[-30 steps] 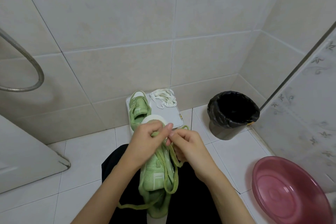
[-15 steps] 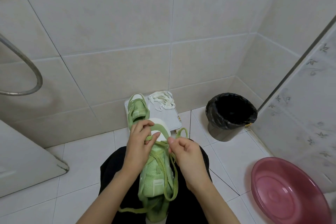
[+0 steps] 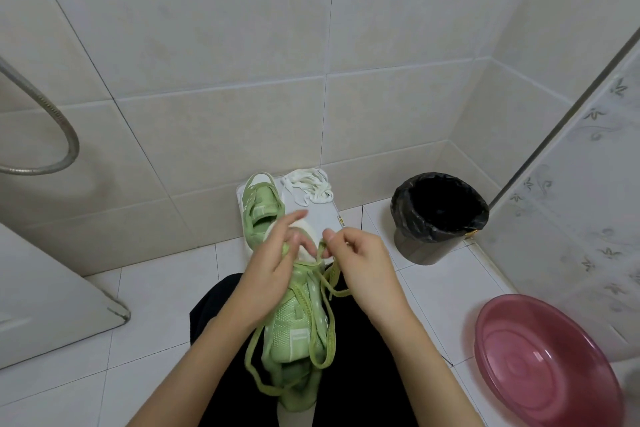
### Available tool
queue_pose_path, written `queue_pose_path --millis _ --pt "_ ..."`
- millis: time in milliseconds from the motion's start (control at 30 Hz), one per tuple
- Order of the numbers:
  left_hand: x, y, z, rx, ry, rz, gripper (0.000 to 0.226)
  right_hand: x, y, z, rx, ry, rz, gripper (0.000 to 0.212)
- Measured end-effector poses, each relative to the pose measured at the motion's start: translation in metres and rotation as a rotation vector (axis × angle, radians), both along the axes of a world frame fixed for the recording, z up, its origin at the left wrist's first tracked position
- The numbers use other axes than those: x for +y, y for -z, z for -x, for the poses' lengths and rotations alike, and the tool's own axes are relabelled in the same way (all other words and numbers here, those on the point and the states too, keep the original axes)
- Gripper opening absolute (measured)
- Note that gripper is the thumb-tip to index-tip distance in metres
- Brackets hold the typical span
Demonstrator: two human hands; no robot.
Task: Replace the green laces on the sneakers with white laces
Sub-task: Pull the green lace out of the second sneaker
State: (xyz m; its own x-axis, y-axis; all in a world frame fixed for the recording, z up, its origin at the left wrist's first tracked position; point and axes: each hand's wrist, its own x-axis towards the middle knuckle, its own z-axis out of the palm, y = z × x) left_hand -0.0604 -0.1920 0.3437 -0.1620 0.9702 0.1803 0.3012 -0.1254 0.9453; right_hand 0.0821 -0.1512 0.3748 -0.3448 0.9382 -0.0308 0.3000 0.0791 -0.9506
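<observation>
no readable text, small yellow label on white board (image 3: pixel 332 218) illegible

A pale green mesh sneaker (image 3: pixel 294 333) lies on the person's black-clothed lap (image 3: pixel 349 357), toe toward six o'clock. The left hand (image 3: pixel 273 270) rests on its upper with fingers spread, while the right hand (image 3: pixel 363 263) pinches a loose green lace (image 3: pixel 325 322) at the shoe's collar. Slack lace loops hang over the toe. At twelve o'clock from the hands, a second green sneaker (image 3: pixel 259 215) and a tangle of flat white laces (image 3: pixel 308 189) sit on a white rectangular board (image 3: pixel 325 218). A black-lined round bin (image 3: pixel 438 215) stands at two o'clock; a pink plastic basin (image 3: pixel 543 364) lies at four o'clock.
</observation>
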Motion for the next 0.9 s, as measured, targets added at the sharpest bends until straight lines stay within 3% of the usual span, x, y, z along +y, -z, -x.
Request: queue_pose_path --millis 133,233,300,367,500,567,667,767,900 --pt "0.007 -0.007 0.003 0.011 0.114 0.106 0.046 0.015 0.016 0.001 0.386 -0.128 0.297 0.036" --pt "0.009 -0.01 0.012 -0.185 0.048 0.018 0.031 0.022 0.032 -0.006 0.582 -0.229 0.41 0.02" --pt "0.017 -0.007 0.023 -0.359 -0.184 -0.011 0.036 0.02 0.046 -0.007 0.526 -0.243 0.36 0.012" --pt "0.024 0.002 0.026 -0.408 -0.302 0.029 0.035 0.01 0.058 -0.005 0.42 -0.216 0.294 0.013" --pt "0.023 0.029 0.014 -0.173 -0.198 0.127 0.026 -0.006 0.068 -0.003 0.454 -0.011 0.254 0.02" --pt "0.019 0.032 0.013 -0.193 -0.168 0.131 0.029 -0.009 0.059 -0.002 0.446 0.064 0.263 0.023" --pt "0.018 0.029 0.019 -0.204 -0.143 0.143 0.031 -0.018 0.036 0.002 0.316 0.1 0.247 0.026" --pt "0.014 0.03 0.019 -0.073 -0.107 0.119 0.033 -0.03 0.017 -0.006 0.192 0.124 0.207 0.028" --pt "0.005 0.034 0.018 -0.087 -0.086 0.098 0.038 -0.041 0.0 -0.01 0.111 0.028 0.121 0.026"
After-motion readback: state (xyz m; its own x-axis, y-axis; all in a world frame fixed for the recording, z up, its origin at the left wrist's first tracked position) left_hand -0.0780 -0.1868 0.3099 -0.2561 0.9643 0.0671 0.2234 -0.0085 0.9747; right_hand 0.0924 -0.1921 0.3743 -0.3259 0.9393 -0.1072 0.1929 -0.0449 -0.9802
